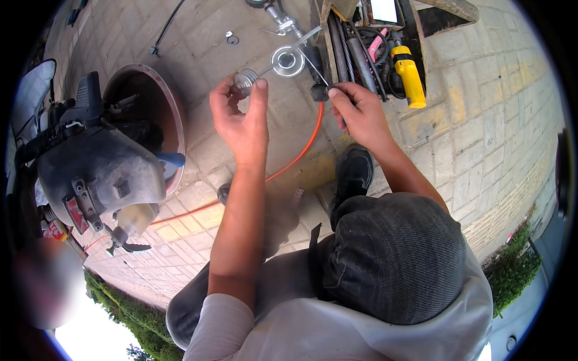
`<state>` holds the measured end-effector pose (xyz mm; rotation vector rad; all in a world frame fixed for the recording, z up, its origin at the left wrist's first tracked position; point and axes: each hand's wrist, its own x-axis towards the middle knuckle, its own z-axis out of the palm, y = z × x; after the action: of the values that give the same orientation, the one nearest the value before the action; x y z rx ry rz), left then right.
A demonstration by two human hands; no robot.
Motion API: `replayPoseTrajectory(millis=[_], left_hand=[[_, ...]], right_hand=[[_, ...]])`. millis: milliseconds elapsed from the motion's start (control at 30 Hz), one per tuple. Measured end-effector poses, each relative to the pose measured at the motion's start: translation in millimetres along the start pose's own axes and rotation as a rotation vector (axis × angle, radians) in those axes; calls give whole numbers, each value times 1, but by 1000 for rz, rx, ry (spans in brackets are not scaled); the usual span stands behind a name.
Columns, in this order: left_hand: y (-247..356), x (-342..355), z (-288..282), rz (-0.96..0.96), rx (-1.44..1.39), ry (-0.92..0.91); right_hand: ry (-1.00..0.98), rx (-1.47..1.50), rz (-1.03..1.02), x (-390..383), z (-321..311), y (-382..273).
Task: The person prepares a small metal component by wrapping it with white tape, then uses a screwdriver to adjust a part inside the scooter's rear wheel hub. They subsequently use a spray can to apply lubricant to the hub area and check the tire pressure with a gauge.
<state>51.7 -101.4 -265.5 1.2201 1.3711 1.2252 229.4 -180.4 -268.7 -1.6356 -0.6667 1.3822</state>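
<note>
My left hand is raised, thumb and fingers closed around a small silvery ribbed coil. A thin pale strip runs from beside the coil up and to the right. My right hand pinches the lower end of a thin metal rod that slants up to the left. Whether strip and rod touch or are one piece, I cannot tell. Below them on the paving lies a round silver disc with a ringed centre. Close to my right fingertips is a black rounded end joined to an orange hose.
A wooden toolbox at the upper right holds metal rods, cables and a yellow-handled tool. A metal air tool lies beside it. On the left stand a reddish-rimmed basin and a dusty grey machine housing. My shoe is below my right hand.
</note>
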Motion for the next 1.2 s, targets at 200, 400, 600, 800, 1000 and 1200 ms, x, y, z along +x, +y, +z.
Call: replayPoseTrajectory(millis=[200,400,600,800,1000,1200], left_hand=[[-5,3,-3,2,12,-3],[-10,3,-3,10,20,-4],[-10,2,-1,7,-15,-14],[-9,0,-1,15,43,-42],[-6,0,3,55,41,-34],[1,1,4,16,22,8]], right_hand=[[-90,148,74,0,-3,-3],[-119,356,185,0,-7,-6],[-106,404,196,0,-10,-5],[-34,139,-2,-1,-5,-2],[-12,-36,-115,-1,0,12],[7,-181,-214,-6,-3,20]])
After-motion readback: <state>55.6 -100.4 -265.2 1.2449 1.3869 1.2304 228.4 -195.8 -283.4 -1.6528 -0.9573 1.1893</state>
